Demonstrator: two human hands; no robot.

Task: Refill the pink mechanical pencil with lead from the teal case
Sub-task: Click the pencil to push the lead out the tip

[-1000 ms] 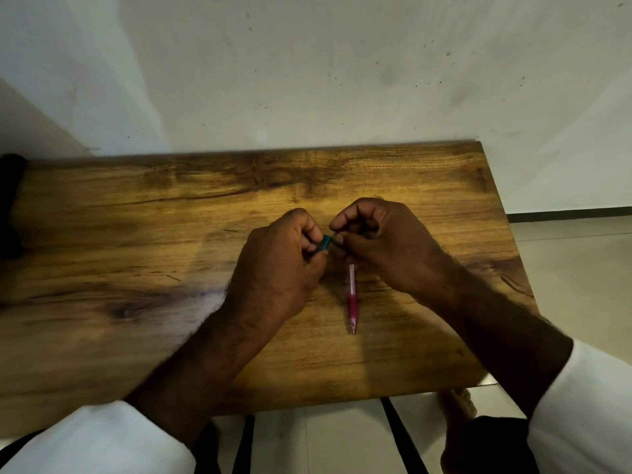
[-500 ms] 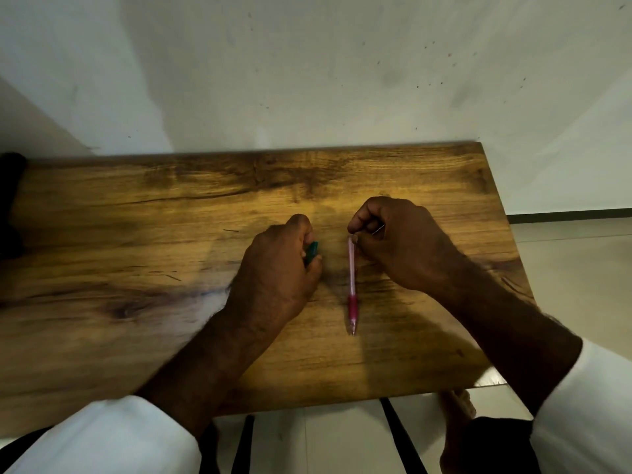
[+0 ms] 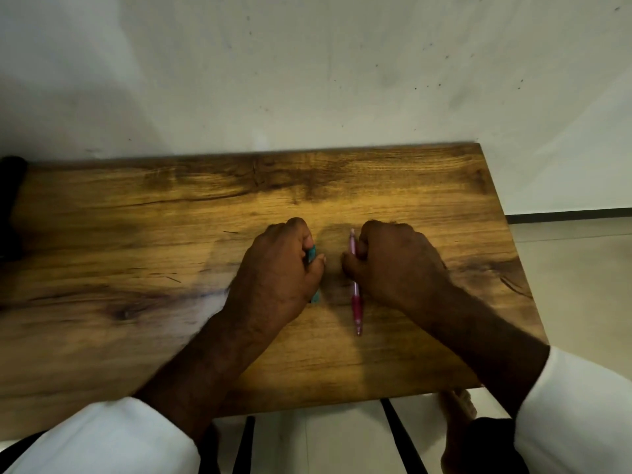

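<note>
The pink mechanical pencil (image 3: 356,302) lies lengthwise on the wooden table (image 3: 136,234), tip toward me. My right hand (image 3: 393,265) rests over its upper half, fingers curled around the barrel. My left hand (image 3: 280,268) sits just to the left, closed around the teal lead case (image 3: 311,253); only two slivers of the case show, one near my thumb and one at the heel of the hand. Any lead is too thin to see.
The table stands against a pale wall. Its right edge drops to a tiled floor (image 3: 564,268). A dark object (image 3: 10,206) sits at the table's far left end. Black table legs and my feet show below the near edge.
My hands were together above the pencil at the case. They have parted and lowered to the table; the left carried the case leftward and the right closed on the pencil.
</note>
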